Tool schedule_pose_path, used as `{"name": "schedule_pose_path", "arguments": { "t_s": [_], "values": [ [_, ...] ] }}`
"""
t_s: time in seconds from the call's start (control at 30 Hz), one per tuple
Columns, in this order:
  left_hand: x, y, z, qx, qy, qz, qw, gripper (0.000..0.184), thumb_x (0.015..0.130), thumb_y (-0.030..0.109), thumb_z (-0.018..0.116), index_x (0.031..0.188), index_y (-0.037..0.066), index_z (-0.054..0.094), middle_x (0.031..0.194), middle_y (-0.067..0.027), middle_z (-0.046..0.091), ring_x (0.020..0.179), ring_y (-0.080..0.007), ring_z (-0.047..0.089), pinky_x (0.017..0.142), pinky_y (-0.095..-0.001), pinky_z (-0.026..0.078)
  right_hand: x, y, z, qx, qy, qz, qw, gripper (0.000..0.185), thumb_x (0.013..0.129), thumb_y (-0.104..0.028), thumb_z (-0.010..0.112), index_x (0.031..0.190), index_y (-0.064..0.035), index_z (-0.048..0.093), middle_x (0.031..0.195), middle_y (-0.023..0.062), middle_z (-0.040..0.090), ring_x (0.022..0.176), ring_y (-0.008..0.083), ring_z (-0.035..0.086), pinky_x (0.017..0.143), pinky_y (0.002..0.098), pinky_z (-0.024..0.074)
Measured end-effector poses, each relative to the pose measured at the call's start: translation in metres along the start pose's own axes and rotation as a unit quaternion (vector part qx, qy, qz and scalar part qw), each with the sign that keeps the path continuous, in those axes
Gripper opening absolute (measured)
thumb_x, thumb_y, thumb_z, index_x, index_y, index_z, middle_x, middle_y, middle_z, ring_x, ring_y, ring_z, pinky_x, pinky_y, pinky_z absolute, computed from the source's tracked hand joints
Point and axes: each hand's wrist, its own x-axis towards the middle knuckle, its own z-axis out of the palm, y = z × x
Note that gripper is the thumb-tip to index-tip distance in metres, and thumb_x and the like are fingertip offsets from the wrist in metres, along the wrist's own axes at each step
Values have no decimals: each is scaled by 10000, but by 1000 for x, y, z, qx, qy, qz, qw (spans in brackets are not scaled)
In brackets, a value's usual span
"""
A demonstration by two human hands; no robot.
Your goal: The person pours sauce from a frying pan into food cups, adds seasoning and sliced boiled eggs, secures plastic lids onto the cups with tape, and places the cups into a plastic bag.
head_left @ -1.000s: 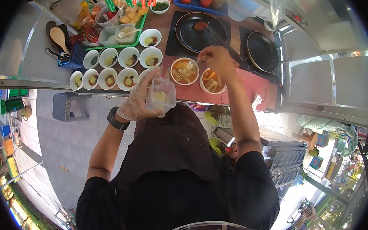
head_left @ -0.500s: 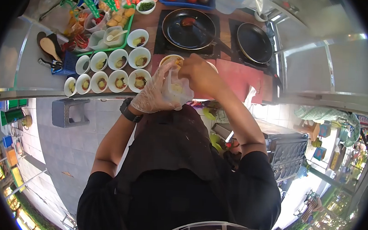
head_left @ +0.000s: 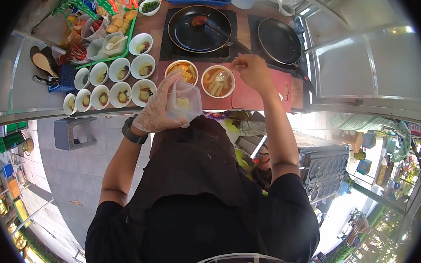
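Observation:
My left hand [head_left: 156, 111], in a clear plastic glove, grips a translucent square tub [head_left: 186, 101] with pale yellow contents. My bare right hand [head_left: 253, 70] pinches the handle of a metal spoon [head_left: 222, 76]. The spoon's bowl is over or in the right soup bowl [head_left: 217, 89], which holds orange broth and pale pieces. Left of it stands another soup bowl [head_left: 188, 67], partly hidden behind my gloved hand and the tub. Both bowls rest on red mats [head_left: 258, 98].
Several white bowls [head_left: 120, 95] with small portions stand in rows at the left. Behind are a large pan [head_left: 192, 36] with a red-tipped utensil, a smaller pan [head_left: 279, 41] and a green tray [head_left: 128, 42] of containers. A blue utensil basket [head_left: 65, 78] sits far left.
Half a second ago my right hand was at the tub. It has moved right with the spoon to the right bowl, and the tub has shifted left. The counter appears further left.

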Motion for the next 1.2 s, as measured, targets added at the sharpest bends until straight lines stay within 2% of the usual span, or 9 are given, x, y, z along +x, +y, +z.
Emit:
{"name": "schedule_pose_path", "arguments": {
  "t_s": [0.27,0.6,0.7,0.77,0.9,1.0,1.07,1.13,1.2],
  "values": [
    [-15,4,-13,37,58,37,997,1214,633,240,935,1644,76,282,1664,-175,361,1462,-320,466,1219,-456,415,1,5,-15,-47,28,41,998,128,862,-43,722,944,-47,821,895,171,773,881,311,757,827,401,566],
    [-23,4,-25,-18,87,20,996,1190,651,235,934,1652,93,306,1573,-124,450,1398,-277,511,1190,-430,432,9,-1,-4,-56,64,13,996,121,841,-14,710,891,-43,816,852,162,771,861,327,756,820,416,574],
    [-20,3,-31,-11,89,21,996,1099,652,237,935,1589,95,377,1548,-123,466,1392,-275,509,1180,-433,439,11,-5,-8,-72,60,22,995,104,814,-7,718,860,-36,807,827,159,764,846,336,746,821,420,569],
    [-16,0,-36,7,77,54,995,965,650,255,944,1466,83,457,1518,-150,480,1417,-315,486,1185,-450,424,13,-7,-8,-120,93,-62,986,91,806,-8,725,847,-32,803,849,154,758,854,345,722,835,433,559],
    [2,6,-50,149,63,94,982,846,667,252,955,1345,106,472,1585,-207,417,1459,-376,461,1202,-473,389,15,-67,-11,-76,105,-75,989,71,819,-24,737,850,-32,800,891,150,750,877,354,697,843,445,548],
    [26,14,-55,170,85,121,974,719,665,267,948,1200,83,505,1519,-239,464,1407,-448,481,1150,-523,430,36,-105,14,-15,66,-201,977,77,862,-50,739,906,-28,798,918,152,740,904,359,688,844,449,544],
    [51,11,-67,188,114,133,966,684,664,255,949,1164,77,518,1508,-244,464,1397,-459,481,1143,-523,435,59,-118,39,-23,12,-343,939,112,902,-85,735,968,-11,786,950,161,747,906,364,698,854,443,540],
    [83,-1,-89,263,157,128,943,616,656,247,966,1050,57,533,1475,-264,466,1385,-467,479,1139,-509,437,103,-125,45,2,51,-362,931,135,917,-103,728,993,-5,782,960,164,753,924,362,707,869,443,538],
    [119,-22,-123,332,192,143,912,652,653,318,961,1095,42,569,1477,-260,455,1357,-442,509,1105,-496,459,177,-115,60,50,106,-330,937,191,944,-144,708,1033,12,774,950,170,769,935,348,739,850,449,551]
  ]
}}
